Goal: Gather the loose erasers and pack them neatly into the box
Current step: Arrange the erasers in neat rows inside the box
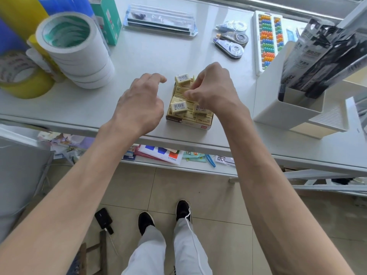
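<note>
A small open cardboard box (186,124) stands at the front edge of the white table, packed with several pale yellow erasers. One barcoded eraser (178,107) lies tilted on top at the near left, another eraser (182,79) sticks up at the far end. My right hand (213,90) hovers over the box's right half, fingertips pinched on an eraser in the pile; the eraser is mostly hidden by the fingers. To the left of the box, my left hand (140,104) is held with fingers curled and apart, holding nothing.
A stack of white tape rolls (79,54) and a yellow tape roll (21,80) stand at the left. Correction tapes (232,43) and a bead abacus (268,40) lie at the back right. A white organiser (286,112) stands close to the box's right.
</note>
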Demonstrator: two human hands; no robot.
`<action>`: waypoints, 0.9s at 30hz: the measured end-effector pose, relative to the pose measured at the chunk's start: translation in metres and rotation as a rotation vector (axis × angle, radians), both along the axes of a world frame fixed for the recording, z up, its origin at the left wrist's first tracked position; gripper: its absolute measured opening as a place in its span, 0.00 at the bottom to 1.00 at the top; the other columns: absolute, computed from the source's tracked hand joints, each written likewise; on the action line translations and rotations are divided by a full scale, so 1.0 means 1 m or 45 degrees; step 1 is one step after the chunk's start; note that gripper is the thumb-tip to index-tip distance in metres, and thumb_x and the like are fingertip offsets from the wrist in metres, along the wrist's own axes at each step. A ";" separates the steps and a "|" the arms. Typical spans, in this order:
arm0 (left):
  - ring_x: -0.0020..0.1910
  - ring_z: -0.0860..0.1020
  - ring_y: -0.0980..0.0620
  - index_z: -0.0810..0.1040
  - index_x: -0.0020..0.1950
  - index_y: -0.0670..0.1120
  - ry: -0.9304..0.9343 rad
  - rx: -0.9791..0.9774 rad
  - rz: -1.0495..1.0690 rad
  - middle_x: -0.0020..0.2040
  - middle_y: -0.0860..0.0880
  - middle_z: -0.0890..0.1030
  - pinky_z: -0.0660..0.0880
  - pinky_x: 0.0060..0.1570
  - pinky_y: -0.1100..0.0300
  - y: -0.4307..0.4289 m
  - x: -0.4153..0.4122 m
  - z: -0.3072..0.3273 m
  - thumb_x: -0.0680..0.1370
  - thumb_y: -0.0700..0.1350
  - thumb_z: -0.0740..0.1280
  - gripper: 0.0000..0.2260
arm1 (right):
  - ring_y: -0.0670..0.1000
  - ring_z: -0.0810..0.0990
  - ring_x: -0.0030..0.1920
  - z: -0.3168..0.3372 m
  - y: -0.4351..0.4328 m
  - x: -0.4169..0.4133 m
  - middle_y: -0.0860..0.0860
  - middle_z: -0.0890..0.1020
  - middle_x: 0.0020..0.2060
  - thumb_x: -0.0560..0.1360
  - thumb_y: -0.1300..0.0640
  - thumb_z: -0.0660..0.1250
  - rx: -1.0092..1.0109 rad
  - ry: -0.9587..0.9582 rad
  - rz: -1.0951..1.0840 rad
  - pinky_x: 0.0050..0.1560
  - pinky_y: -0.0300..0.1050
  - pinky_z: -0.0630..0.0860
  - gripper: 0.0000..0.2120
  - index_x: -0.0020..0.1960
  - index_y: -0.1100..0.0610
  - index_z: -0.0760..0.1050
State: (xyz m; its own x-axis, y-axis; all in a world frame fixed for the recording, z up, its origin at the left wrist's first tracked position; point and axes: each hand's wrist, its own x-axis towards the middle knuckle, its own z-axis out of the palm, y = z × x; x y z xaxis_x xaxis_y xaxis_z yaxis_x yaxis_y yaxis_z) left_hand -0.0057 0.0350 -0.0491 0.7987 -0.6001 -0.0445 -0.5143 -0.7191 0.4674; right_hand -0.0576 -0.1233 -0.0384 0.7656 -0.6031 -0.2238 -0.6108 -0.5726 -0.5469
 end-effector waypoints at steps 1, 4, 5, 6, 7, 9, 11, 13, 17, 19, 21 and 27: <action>0.67 0.67 0.49 0.66 0.72 0.50 -0.002 0.001 0.000 0.70 0.50 0.69 0.67 0.58 0.50 0.001 -0.001 0.001 0.78 0.38 0.59 0.22 | 0.55 0.83 0.41 0.001 -0.002 -0.002 0.52 0.81 0.37 0.67 0.58 0.76 0.018 0.009 0.018 0.40 0.45 0.79 0.05 0.40 0.58 0.82; 0.67 0.67 0.49 0.66 0.72 0.50 -0.009 -0.007 0.002 0.70 0.50 0.69 0.67 0.58 0.50 0.001 -0.002 0.003 0.78 0.39 0.59 0.21 | 0.55 0.83 0.41 0.002 -0.004 -0.007 0.52 0.82 0.38 0.68 0.55 0.77 0.056 -0.003 0.070 0.42 0.47 0.81 0.07 0.41 0.58 0.82; 0.67 0.67 0.49 0.66 0.72 0.50 -0.011 -0.009 0.002 0.70 0.50 0.69 0.67 0.58 0.50 0.001 -0.003 0.004 0.78 0.39 0.59 0.21 | 0.55 0.83 0.41 0.001 -0.004 -0.009 0.53 0.82 0.38 0.70 0.53 0.76 0.053 -0.022 0.070 0.43 0.48 0.81 0.08 0.42 0.58 0.82; 0.67 0.67 0.49 0.66 0.72 0.50 -0.012 -0.011 0.002 0.70 0.50 0.69 0.67 0.58 0.51 0.001 -0.003 0.004 0.78 0.39 0.59 0.21 | 0.55 0.83 0.41 0.002 -0.005 -0.011 0.53 0.82 0.38 0.73 0.51 0.74 0.035 -0.044 0.052 0.42 0.47 0.80 0.10 0.43 0.58 0.82; 0.67 0.67 0.49 0.66 0.72 0.50 -0.012 -0.014 0.001 0.70 0.50 0.69 0.67 0.59 0.51 0.001 -0.004 0.005 0.79 0.39 0.59 0.21 | 0.55 0.83 0.41 0.004 -0.007 -0.014 0.52 0.81 0.37 0.75 0.49 0.72 0.010 -0.066 0.021 0.41 0.46 0.77 0.13 0.43 0.59 0.82; 0.67 0.67 0.49 0.66 0.72 0.50 -0.017 -0.013 -0.004 0.70 0.50 0.69 0.67 0.59 0.51 0.000 -0.004 0.004 0.79 0.39 0.59 0.21 | 0.53 0.82 0.40 0.014 -0.014 -0.025 0.51 0.81 0.36 0.76 0.45 0.71 0.013 -0.094 0.008 0.38 0.43 0.73 0.16 0.44 0.60 0.81; 0.67 0.67 0.49 0.66 0.72 0.50 -0.015 -0.010 -0.006 0.70 0.50 0.69 0.68 0.59 0.50 0.000 -0.004 0.003 0.78 0.39 0.59 0.22 | 0.48 0.81 0.40 0.025 -0.017 -0.037 0.50 0.82 0.38 0.70 0.44 0.77 0.130 -0.020 0.138 0.35 0.41 0.72 0.16 0.45 0.58 0.82; 0.67 0.67 0.49 0.66 0.72 0.50 -0.007 -0.010 0.000 0.70 0.50 0.69 0.68 0.59 0.50 -0.001 -0.004 0.002 0.78 0.39 0.60 0.22 | 0.46 0.80 0.41 0.032 -0.014 -0.044 0.49 0.83 0.41 0.64 0.47 0.82 0.219 0.133 0.320 0.34 0.39 0.71 0.17 0.47 0.55 0.83; 0.68 0.67 0.49 0.66 0.72 0.50 0.007 0.002 -0.003 0.70 0.51 0.68 0.67 0.60 0.50 -0.002 -0.005 0.003 0.78 0.40 0.60 0.22 | 0.46 0.79 0.35 0.023 -0.016 -0.041 0.51 0.83 0.39 0.67 0.58 0.81 0.199 0.147 0.382 0.26 0.31 0.71 0.10 0.45 0.57 0.84; 0.68 0.66 0.49 0.66 0.72 0.50 0.000 0.003 -0.004 0.70 0.51 0.68 0.67 0.60 0.50 -0.003 -0.004 0.003 0.78 0.40 0.60 0.22 | 0.46 0.79 0.35 0.021 -0.020 -0.041 0.51 0.83 0.38 0.69 0.59 0.78 0.195 0.098 0.357 0.27 0.31 0.71 0.07 0.46 0.56 0.83; 0.69 0.66 0.49 0.66 0.72 0.50 -0.011 -0.003 0.004 0.71 0.50 0.68 0.67 0.61 0.50 -0.002 -0.001 0.005 0.78 0.40 0.60 0.22 | 0.46 0.79 0.36 0.019 -0.022 -0.043 0.50 0.83 0.39 0.69 0.58 0.79 0.236 0.069 0.358 0.28 0.33 0.72 0.09 0.48 0.55 0.82; 0.68 0.67 0.49 0.65 0.72 0.50 -0.012 -0.010 0.004 0.71 0.50 0.68 0.67 0.61 0.50 -0.004 0.000 0.005 0.78 0.39 0.60 0.22 | 0.46 0.77 0.34 0.013 -0.019 -0.042 0.51 0.82 0.37 0.68 0.56 0.80 0.190 0.062 0.379 0.26 0.31 0.72 0.10 0.46 0.58 0.83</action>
